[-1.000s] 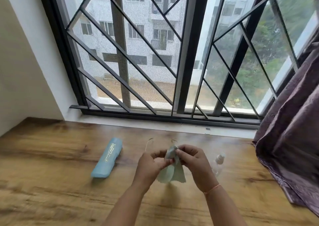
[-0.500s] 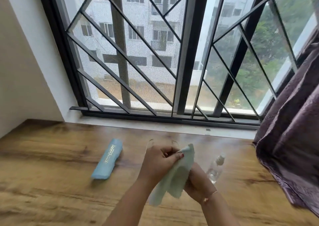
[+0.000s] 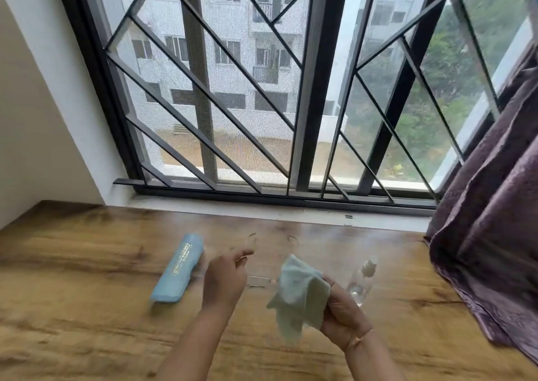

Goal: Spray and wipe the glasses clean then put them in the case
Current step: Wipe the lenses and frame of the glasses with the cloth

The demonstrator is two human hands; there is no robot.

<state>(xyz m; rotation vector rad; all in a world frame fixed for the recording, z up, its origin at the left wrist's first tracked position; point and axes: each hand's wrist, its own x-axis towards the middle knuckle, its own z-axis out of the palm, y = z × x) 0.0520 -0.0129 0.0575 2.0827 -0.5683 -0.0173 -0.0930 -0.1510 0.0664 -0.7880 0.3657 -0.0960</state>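
Thin, nearly clear glasses hang above the wooden table, their temple arms pointing toward the window. My left hand pinches them at the left end of the frame. My right hand grips a pale green cloth, which drapes over the right side of the glasses and hides that lens. A closed light blue case lies on the table to the left of my left hand. A small clear spray bottle stands just beyond my right hand.
The wooden table runs up to a white sill under a barred window. A purple curtain hangs over the table's right end, close to the bottle.
My hands have drawn apart: the left moved left holding the glasses frame, and the right moved right with the cloth, so the left lens now shows between them.
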